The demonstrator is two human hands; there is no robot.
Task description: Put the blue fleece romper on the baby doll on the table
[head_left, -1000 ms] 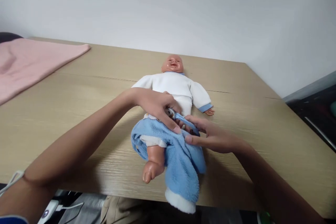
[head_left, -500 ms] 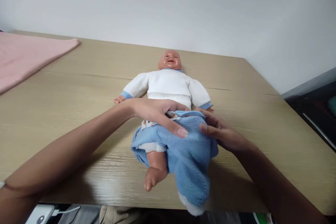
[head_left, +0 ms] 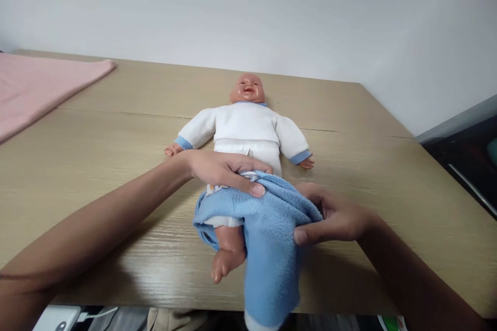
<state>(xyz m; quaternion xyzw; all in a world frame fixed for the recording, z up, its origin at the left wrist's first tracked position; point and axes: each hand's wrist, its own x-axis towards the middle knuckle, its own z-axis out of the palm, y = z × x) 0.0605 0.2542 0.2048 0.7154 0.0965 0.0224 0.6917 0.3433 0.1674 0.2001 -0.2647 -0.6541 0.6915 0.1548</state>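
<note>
A baby doll (head_left: 247,124) lies on its back on the wooden table, its head toward the wall and its feet toward me. It wears a white top with blue cuffs. Blue fleece trousers (head_left: 272,222) are bunched around its hips and legs. One bare foot (head_left: 227,261) sticks out of the leg on my left; the other foot is hidden in the trouser leg, which hangs over the near edge. My left hand (head_left: 229,171) grips the waistband, thumb on the outside. My right hand (head_left: 330,214) pinches the fabric at the doll's other hip.
A pink cloth (head_left: 46,85) lies on the table (head_left: 155,129) at the far left. Beyond the right edge stands a black object (head_left: 458,160). Below the near edge, a white device with a cable (head_left: 58,318) shows at the lower left.
My right hand has moved down and slightly outward along the trousers. The trouser leg on that side is stretched straighter and lower, and more of the doll's white midriff shows.
</note>
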